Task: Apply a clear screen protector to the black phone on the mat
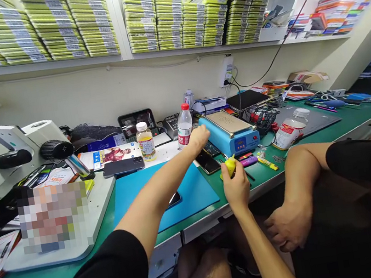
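Observation:
My left hand (199, 137) reaches across the blue mat (193, 193) to the near left corner of a light-blue heating plate machine (237, 138). Its fingers are curled and turned away, so what they hold is hidden. A red-capped plastic bottle (184, 125) stands just behind it. My right hand (236, 187) is closed around a small yellow object with a pointed tip (230, 165), at the bench's front edge. Beside it lies a dark phone (207, 161). Another phone (174, 199) is partly hidden under my left forearm on the mat.
A microscope (43, 141) stands at left. A yellow-drink bottle (146, 142) and a dark phone (123, 167) sit behind the mat. A purple tool (249, 161) and large bottle (290, 130) are to the right. A co-worker's hand (291, 225) hangs below the bench edge.

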`<state>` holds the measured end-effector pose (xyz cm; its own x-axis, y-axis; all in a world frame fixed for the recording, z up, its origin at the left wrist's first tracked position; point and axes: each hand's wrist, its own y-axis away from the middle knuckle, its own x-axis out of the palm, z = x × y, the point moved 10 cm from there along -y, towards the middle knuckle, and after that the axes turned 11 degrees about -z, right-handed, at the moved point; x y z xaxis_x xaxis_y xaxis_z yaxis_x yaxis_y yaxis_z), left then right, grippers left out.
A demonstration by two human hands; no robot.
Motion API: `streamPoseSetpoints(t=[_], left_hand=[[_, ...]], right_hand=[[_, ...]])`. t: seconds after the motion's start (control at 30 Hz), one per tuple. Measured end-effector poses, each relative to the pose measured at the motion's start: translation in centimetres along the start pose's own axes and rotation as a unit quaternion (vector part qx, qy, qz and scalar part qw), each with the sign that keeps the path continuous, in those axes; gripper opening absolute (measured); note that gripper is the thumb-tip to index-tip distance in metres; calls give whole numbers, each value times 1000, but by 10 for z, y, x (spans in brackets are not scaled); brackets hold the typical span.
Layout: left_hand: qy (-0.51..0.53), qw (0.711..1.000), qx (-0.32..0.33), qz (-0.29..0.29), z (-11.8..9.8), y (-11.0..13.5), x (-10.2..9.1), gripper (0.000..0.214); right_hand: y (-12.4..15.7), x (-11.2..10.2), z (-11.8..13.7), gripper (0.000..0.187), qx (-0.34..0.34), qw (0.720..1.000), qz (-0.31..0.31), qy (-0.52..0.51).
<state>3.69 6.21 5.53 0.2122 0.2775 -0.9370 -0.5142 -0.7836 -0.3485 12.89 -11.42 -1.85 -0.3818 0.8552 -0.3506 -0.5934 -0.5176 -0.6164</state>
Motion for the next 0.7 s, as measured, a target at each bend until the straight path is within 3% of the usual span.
streamPoseSetpoints(t=[0.1, 0.2, 0.27, 0.4, 0.47, 0.53, 0.6, 0.7], left_hand=[[2, 999, 38, -39, -9, 25, -39, 34], [-3, 997, 45, -68, -1, 78, -78, 24], [-17, 996, 19, -83, 23, 131, -101, 26], [-91, 982, -94, -136, 101, 255, -132, 32], [-139, 977, -90, -136, 128, 305, -132, 31], [-161, 976, -75, -125, 143, 339, -124, 27], [-145, 976, -69, -144, 148, 359, -120, 24], [-38, 987, -62, -140, 138, 366, -104, 27]], right_hand=[[0, 1, 1, 68, 1, 1000, 8, -1], [0, 4, 1, 69, 5, 1000, 23, -1], [1, 7, 2, 68, 5, 999, 40, 1], [2, 14, 6, 63, -9, 996, 87, 11], [3, 17, 8, 62, -15, 994, 109, 19], [4, 17, 8, 64, -10, 992, 120, 30], [4, 14, 6, 67, 10, 993, 108, 33], [5, 11, 13, 70, 20, 996, 85, -8]])
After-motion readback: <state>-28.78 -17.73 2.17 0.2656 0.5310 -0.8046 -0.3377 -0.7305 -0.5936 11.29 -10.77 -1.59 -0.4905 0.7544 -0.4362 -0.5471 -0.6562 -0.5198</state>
